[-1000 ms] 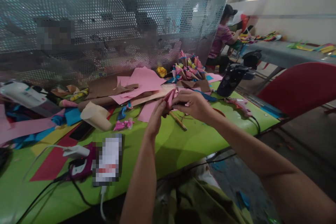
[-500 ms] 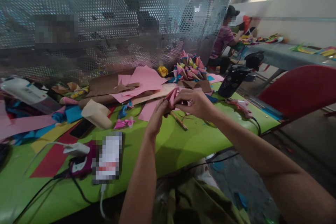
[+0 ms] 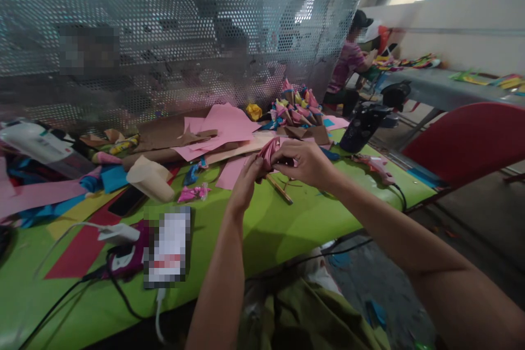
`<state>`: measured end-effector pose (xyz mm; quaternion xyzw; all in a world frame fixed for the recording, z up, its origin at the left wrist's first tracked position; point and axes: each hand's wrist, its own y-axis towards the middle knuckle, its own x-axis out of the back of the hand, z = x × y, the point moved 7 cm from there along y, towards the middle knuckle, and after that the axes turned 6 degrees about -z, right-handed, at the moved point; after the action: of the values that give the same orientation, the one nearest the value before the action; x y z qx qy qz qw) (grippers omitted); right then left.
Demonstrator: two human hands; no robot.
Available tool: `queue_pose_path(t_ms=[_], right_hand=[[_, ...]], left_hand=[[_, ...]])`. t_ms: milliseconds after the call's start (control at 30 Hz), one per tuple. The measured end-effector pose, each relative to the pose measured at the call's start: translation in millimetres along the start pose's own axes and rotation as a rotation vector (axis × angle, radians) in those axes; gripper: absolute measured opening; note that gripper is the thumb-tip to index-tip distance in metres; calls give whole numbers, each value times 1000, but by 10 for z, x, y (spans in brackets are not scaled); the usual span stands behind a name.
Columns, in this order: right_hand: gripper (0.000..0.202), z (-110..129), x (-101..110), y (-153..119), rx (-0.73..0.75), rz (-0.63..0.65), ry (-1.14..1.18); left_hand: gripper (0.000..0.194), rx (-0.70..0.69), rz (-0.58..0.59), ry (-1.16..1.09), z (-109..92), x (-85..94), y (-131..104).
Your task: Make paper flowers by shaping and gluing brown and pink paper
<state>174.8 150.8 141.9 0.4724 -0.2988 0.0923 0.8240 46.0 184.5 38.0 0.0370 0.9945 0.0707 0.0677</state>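
Note:
A folded piece of pink paper (image 3: 269, 152) is held up over the green table between both hands. My left hand (image 3: 246, 180) grips it from the left, with the thumb against its lower edge. From the right, my right hand (image 3: 305, 161) pinches its side with bent fingers; the fingertips are partly hidden. Just below the hands lies a pencil-like stick (image 3: 281, 190) on the green tabletop (image 3: 279, 240). Flat pink paper sheets (image 3: 225, 126) spread out behind the left hand.
A pile of pink paper cones (image 3: 297, 109) stands at the back beside a dark tumbler (image 3: 363, 128). A glue gun (image 3: 381, 168) lies at right. Nearer left are a phone (image 3: 170, 246), a purple power strip (image 3: 127, 260) with cables and a paper roll (image 3: 151, 179). Another person (image 3: 348, 65) sits beyond.
The hands stay in nearly the same place on the pink paper. Its folds have shifted slightly between the fingers.

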Motion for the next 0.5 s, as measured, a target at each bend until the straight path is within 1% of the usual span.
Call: queue_pose_path(t_ms=[100, 267, 367, 500], right_hand=[[14, 2, -1, -4, 0, 2, -40], [11, 15, -15, -11, 21, 14, -45], [13, 22, -16, -10, 36, 8, -62], [14, 19, -29, -4, 36, 35, -107]], left_hand=[[39, -28, 26, -34, -20, -18, -2], [39, -28, 14, -45, -16, -4, -4], [40, -20, 9, -44, -8, -2, -2], [43, -4, 8, -45, -28, -15, -6]])
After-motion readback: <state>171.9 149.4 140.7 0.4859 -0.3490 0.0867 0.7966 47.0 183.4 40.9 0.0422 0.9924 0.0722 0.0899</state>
